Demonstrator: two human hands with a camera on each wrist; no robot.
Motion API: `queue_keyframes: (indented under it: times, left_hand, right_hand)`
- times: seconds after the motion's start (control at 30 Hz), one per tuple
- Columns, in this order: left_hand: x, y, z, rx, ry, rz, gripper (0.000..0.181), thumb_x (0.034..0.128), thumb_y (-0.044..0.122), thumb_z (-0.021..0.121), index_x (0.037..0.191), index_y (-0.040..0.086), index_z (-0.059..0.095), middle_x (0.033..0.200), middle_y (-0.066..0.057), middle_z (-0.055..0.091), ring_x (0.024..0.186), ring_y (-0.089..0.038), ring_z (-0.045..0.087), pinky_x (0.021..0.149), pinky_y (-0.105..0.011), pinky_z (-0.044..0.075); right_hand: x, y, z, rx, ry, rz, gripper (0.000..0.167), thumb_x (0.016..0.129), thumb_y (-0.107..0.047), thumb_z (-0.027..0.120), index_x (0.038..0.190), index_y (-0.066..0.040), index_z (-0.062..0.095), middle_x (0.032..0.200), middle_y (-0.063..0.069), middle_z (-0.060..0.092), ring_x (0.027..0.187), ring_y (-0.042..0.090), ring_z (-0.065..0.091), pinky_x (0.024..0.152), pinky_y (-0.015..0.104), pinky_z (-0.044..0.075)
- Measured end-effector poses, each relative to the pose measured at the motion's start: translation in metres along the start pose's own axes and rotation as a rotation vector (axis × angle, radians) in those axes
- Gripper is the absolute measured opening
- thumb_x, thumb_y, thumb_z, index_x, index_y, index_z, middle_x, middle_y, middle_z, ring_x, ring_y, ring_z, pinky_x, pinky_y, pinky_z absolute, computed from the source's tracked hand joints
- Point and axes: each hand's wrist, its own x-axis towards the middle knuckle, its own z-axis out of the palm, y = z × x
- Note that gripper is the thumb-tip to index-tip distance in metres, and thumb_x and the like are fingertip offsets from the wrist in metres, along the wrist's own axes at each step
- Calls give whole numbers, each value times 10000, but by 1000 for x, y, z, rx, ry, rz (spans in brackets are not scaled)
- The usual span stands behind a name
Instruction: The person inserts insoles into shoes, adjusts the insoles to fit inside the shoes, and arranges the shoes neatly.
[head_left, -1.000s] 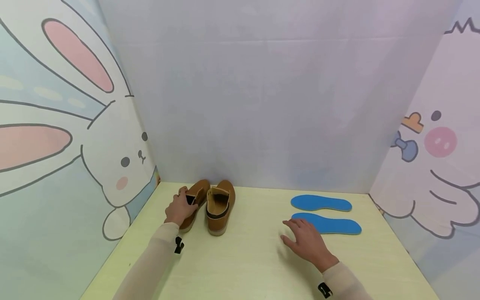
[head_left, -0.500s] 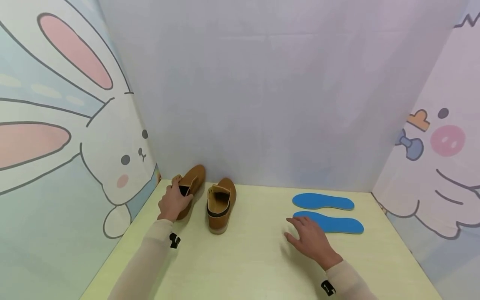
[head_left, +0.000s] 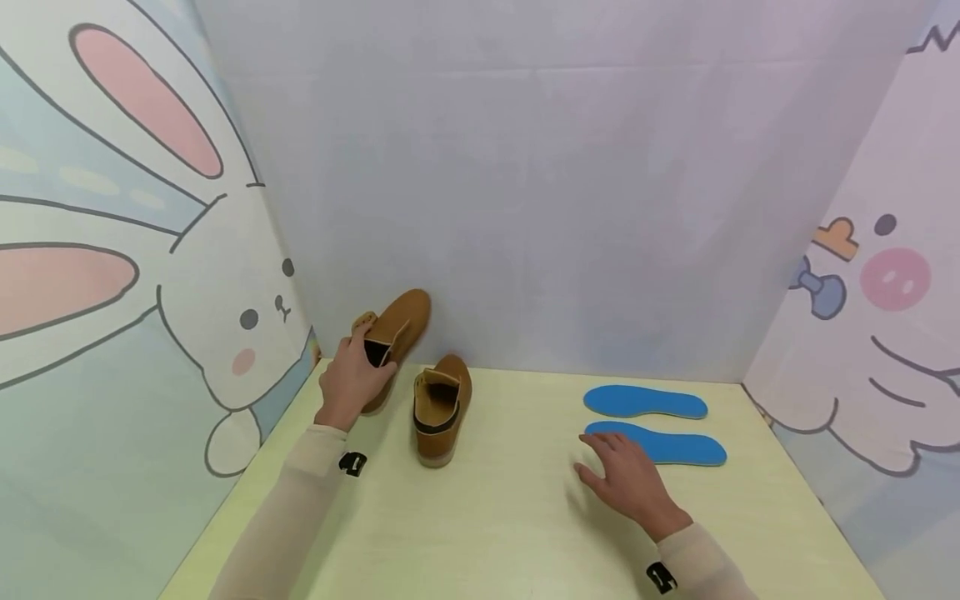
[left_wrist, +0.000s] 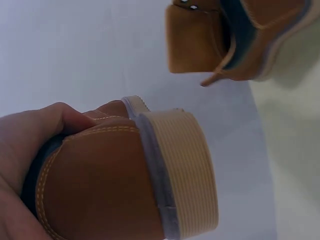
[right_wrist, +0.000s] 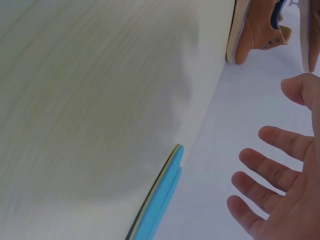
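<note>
My left hand [head_left: 351,379] grips a brown leather shoe [head_left: 408,323] by its opening, thumb and fingers on either side, and holds it raised off the table with the toe pointing away. In the left wrist view the heel of this shoe [left_wrist: 105,180] and its ribbed pale sole face the camera. The other brown shoe [head_left: 441,429] stands on the table just to the right, its dark opening showing. Above the table, my right hand [head_left: 630,483] hovers with relaxed, spread fingers, holding nothing. Beyond it lie two blue insoles, the nearer insole [head_left: 675,450] and the farther insole [head_left: 645,402].
The pale wooden table [head_left: 495,525] meets a plain grey-white backdrop [head_left: 525,208] behind the shoes. A rabbit-print panel [head_left: 210,333] borders the left side, and another cartoon panel [head_left: 870,367] stands on the right.
My left hand has lifted the left shoe off the table, first slightly leftward, then up and away. The right hand has barely shifted, and the other shoe and insoles stay put.
</note>
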Motion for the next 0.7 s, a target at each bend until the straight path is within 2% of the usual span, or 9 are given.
queue_keyframes:
  times: [0.1, 0.3, 0.6, 0.7]
  left_hand:
    - [-3, 15, -7, -15, 7, 26, 821, 893, 419, 699, 1588, 204, 318, 1434, -252, 460, 880, -460, 640, 652, -610, 497]
    - [-10, 46, -12, -44, 30, 94, 807, 870, 384, 711, 1570, 201, 354, 1424, -235, 489, 785, -414, 624, 564, -516, 490]
    - [-23, 90, 4, -77, 16, 192, 792, 846, 377, 759, 1540, 227, 407, 1398, -168, 537, 679, -302, 600, 506, -422, 467]
    - [-27, 103, 12, -80, 18, 218, 790, 836, 375, 758, 1534, 236, 417, 1389, -141, 550, 697, -284, 603, 517, -408, 470]
  right_hand:
    - [-1, 2, -1, -3, 1, 2, 509, 900, -370, 765, 1307, -79, 670, 1268, 135, 652, 1186, 376, 575, 947, 584, 478]
    - [-2, 6, -4, 1, 5, 11, 526, 908, -377, 756, 1321, -65, 665, 1268, 138, 653, 1196, 380, 574, 953, 589, 472]
    - [-5, 9, -5, 20, -2, 22, 516, 913, -379, 754, 1318, -71, 671, 1272, 129, 653, 1210, 376, 569, 976, 584, 460]
    - [-5, 9, -5, 18, 6, 21, 518, 913, -387, 754, 1315, -70, 671, 1269, 130, 654, 1208, 375, 571, 974, 579, 465]
